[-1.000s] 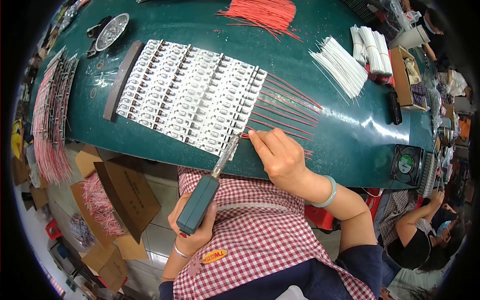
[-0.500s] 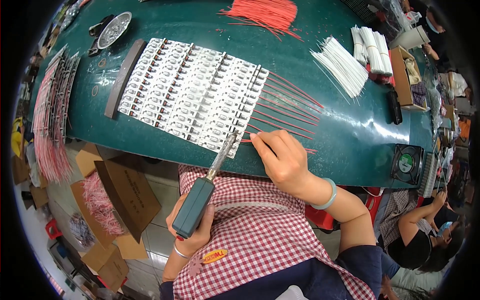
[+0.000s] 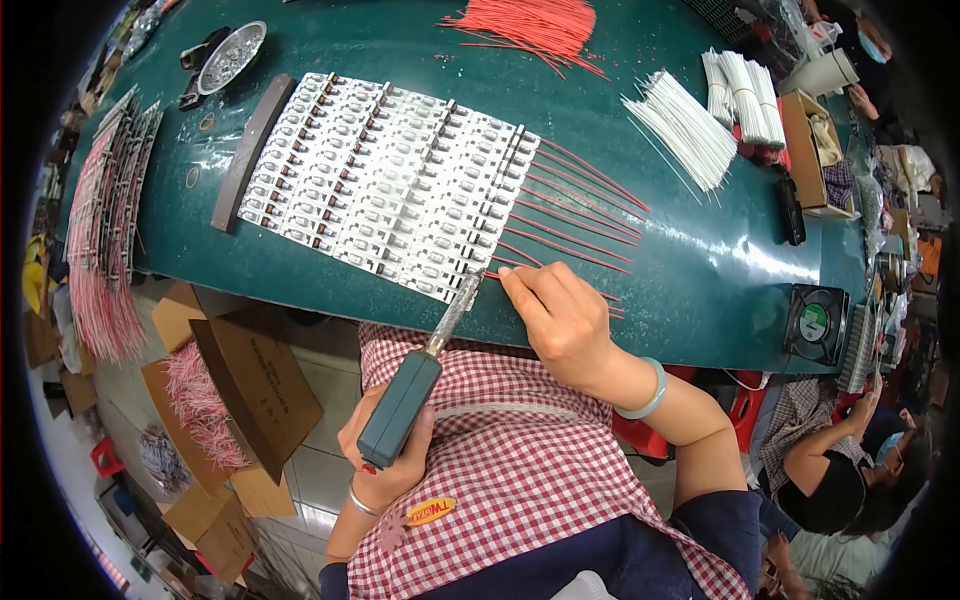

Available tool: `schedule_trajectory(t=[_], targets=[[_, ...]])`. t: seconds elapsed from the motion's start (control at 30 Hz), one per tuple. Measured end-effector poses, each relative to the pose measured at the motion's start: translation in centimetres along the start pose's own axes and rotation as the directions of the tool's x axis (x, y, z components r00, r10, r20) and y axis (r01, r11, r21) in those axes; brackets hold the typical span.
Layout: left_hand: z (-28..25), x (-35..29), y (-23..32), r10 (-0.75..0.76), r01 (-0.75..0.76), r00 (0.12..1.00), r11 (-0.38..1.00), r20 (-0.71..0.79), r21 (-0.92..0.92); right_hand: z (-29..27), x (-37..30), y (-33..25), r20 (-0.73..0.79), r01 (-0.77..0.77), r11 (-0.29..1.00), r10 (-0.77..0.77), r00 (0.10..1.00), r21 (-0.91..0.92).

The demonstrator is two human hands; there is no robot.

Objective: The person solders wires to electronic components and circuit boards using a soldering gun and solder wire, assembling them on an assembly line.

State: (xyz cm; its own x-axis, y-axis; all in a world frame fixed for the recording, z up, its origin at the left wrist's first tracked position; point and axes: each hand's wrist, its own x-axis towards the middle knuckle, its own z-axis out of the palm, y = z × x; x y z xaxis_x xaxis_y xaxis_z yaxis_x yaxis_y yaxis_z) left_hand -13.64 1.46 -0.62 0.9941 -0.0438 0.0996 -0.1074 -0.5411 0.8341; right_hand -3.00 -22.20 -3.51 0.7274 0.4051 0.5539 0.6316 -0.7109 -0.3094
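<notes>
A soldering iron (image 3: 415, 385), gripped in the left hand (image 3: 390, 455), touches its tip to the white circuit-strip panel (image 3: 385, 180) near the table's (image 3: 700, 280) front edge, the right hand (image 3: 560, 320) at 3 o'clock pinching a red wire (image 3: 500, 272), white wires (image 3: 685, 125) lying at 1 o'clock, both hands barely shifted since earlier.

Your table top (image 3: 700, 270) is dark green, glossy. White strips with small dark and red marks make up the panel (image 3: 385, 185). Red wires (image 3: 575, 225) fan off its right edge; a red bundle (image 3: 535, 22) and a white bundle (image 3: 685, 125) lie further off. Your soldering iron (image 3: 400, 405) has a teal-grey handle (silver shaft). Apron (image 3: 510, 470): red-and-white check. Bangle (image 3: 648, 392): pale green. Cartons (image 3: 255, 375) are brown.
</notes>
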Motion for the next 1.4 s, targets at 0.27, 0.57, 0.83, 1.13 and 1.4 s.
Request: schedule_trajectory(t=[0.27,0.57,0.83,1.13,1.4], targets=[[0.1,0.4,0.4,0.026,-0.025,0.999,0.999,-0.021,0.021,0.1,-0.1,-0.1,0.018,0.000,1.000,0.000,1.000,-0.013],[0.3,-2.1,-1.8,-0.075,0.073,0.997,0.996,-0.034,-0.051,0.1,-0.1,-0.2,0.024,-0.001,1.000,0.002,1.000,-0.026],[0.4,-1.1,-0.9,-0.043,0.042,0.999,0.998,-0.025,-0.041,0.1,-0.2,-0.3,0.023,0.000,1.000,0.001,1.000,-0.027],[0.3,-1.7,-1.5,-0.063,0.063,0.998,0.997,0.004,-0.034,0.3,-0.2,-0.3,0.003,0.001,0.999,-0.001,1.000,-0.042],[0.2,-2.0,-1.6,-0.058,0.053,0.995,0.996,-0.078,-0.067,0.3,-0.3,-0.3,-0.001,0.004,0.998,-0.004,1.000,-0.056]])
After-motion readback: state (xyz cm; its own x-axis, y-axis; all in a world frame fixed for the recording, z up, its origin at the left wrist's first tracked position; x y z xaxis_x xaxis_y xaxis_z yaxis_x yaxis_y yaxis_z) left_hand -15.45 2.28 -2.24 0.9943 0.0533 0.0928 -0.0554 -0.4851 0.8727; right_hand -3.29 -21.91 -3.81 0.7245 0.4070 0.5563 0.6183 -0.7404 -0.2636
